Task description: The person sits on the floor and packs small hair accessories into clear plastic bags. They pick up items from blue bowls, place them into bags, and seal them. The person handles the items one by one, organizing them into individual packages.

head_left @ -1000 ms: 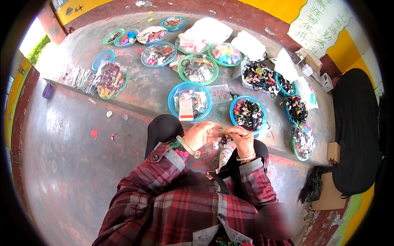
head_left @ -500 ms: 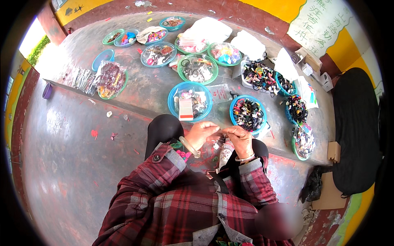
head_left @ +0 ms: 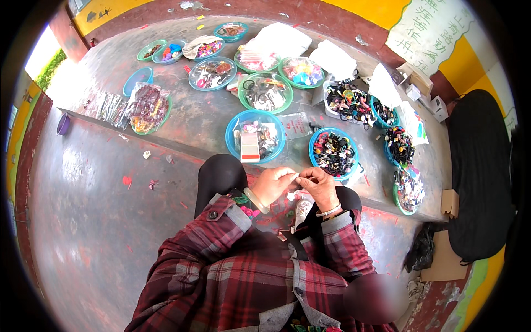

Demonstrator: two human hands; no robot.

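Above my knees, my left hand (head_left: pixel 272 186) and my right hand (head_left: pixel 319 188) meet with their fingertips pinched close together. Both are closed; whatever lies between the fingers is too small and too covered to name. A pale bangle (head_left: pixel 256 200) circles my left wrist, and a thinner one (head_left: pixel 329 211) my right. Just beyond my right hand stands a blue basin (head_left: pixel 313 145) full of dark hair ties (head_left: pixel 334 152) with colourful bits. Ahead of my left hand, another blue basin (head_left: pixel 228 135) holds small packaged pieces and a white-and-red card box (head_left: pixel 250 147).
Several more basins stand on the raised floor, including a green-rimmed one (head_left: pixel 241 91) with bagged pieces. A white tub (head_left: pixel 325 102) of dark bands sits farther right, near white sacks (head_left: pixel 282 40). At the right lie a long black case (head_left: pixel 480 177) and cardboard (head_left: pixel 445 260).
My fingertips have shifted slightly and drawn together. A dark coiled piece that hung below my right fingers is now out of sight behind the hand.
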